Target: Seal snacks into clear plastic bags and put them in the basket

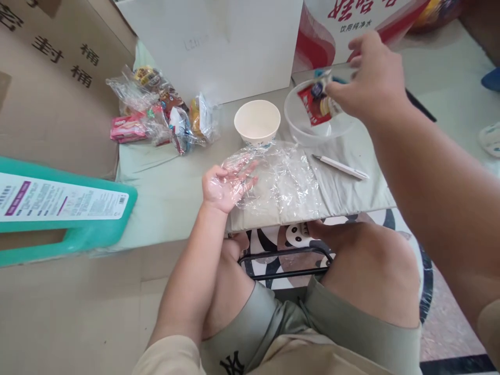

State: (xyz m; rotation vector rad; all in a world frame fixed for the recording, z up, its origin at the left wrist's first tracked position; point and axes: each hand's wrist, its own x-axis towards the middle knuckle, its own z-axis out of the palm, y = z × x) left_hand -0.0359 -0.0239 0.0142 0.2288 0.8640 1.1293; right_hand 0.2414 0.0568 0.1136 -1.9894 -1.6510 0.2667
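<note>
One red packet (pixel 313 108) beside right grip (pixel 373 78), hold unclear; left grip (pixel 226 186) spread, touching clear plastic (pixel 291 182).

On the table (pixel 164 200), the bowl (pixel 257 122) stands behind the bag (pixel 287 179); the tub (pixel 307 136) is just right of the bowl, the packet (pixel 314 107) in or above it, unclear which; the right hand (pixel 371 78) is over the tub's right side; the pen (pixel 341 166) lies before the tub; the left hand (pixel 228 185) is at the bag's left edge; the snacks (pixel 167 117) lie left of the bowl, before the box (pixel 219 47); the case (pixel 332 39) stands right of the box; the carton (pixel 58 94) is left of the snacks, behind the jug (pixel 70 203).
</note>
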